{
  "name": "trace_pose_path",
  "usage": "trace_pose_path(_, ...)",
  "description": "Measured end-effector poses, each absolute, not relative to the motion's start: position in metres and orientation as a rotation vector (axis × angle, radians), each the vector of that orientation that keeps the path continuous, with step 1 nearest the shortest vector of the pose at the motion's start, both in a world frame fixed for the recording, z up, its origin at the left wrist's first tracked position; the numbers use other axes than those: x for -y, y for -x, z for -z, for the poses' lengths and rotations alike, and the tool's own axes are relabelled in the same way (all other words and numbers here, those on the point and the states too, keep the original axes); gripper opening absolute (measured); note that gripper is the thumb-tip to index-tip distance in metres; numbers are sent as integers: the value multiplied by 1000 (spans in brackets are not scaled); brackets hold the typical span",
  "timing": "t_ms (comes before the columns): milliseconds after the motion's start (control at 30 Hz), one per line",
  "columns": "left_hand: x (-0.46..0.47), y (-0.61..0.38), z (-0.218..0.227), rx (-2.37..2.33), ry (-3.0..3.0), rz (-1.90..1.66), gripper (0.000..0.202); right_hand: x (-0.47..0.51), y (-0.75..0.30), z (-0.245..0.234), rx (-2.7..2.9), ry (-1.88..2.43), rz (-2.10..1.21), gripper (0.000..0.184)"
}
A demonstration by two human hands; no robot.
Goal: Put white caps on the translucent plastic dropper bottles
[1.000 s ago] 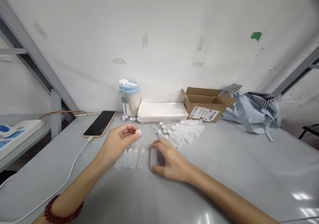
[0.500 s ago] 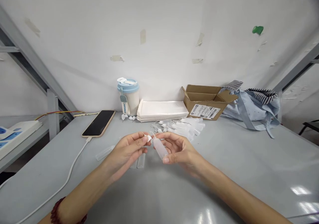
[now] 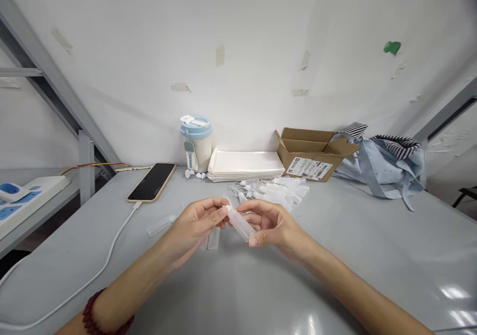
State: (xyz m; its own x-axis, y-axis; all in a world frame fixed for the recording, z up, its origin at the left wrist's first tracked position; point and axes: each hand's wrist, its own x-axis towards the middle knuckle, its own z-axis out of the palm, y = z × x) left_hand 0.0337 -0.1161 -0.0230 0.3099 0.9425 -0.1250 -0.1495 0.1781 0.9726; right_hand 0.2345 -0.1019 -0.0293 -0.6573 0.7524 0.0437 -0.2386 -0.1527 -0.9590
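grey tabletop (image 3: 335, 255) fills the head view, smooth and glossy, running back to a white wall (image 3: 261, 51) patched with bits of tape. above its near middle the right hand (image 3: 274, 224) pinches a small clear bottle (image 3: 241, 225), tilted, between thumb and fingers. the left hand (image 3: 196, 224) closes its fingertips on the white cap (image 3: 227, 209) at the bottle's upper end. a loose bottle (image 3: 161, 224) lies flat left of the hands, and a pile of bottles (image 3: 276, 191) lies just behind them. along the wall are a phone (image 3: 152, 182) on its cable (image 3: 112, 245), a blue-lidded cup (image 3: 196, 143), a stack of white sheets (image 3: 246, 166), a cardboard box (image 3: 311, 153) and a cloth bag (image 3: 383, 161). a power strip (image 3: 22, 196) sits on a lower shelf, far left.
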Motion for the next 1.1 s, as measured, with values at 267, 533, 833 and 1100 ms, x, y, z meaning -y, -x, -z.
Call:
trace_pose_path(267, 114, -31, 22, -962, -1142, -1021, 15, 104, -242, 24, 1860, 732, -1345, 31)
trace_pose_path(533, 116, -33, 24, -1070, -1218, -1017, 16, 103, -241, 29, 2012, 828, -1015, 30)
trace_pose_path(833, 122, -39, 18, -1120, -1403, -988, 14, 113, -232, 33, 2084, 919, -951, 25)
trace_pose_path(1100, 124, -38, 16, -1046, -1777, -1026, 9, 113, -230, 32, 1819, 884, -1553, 28)
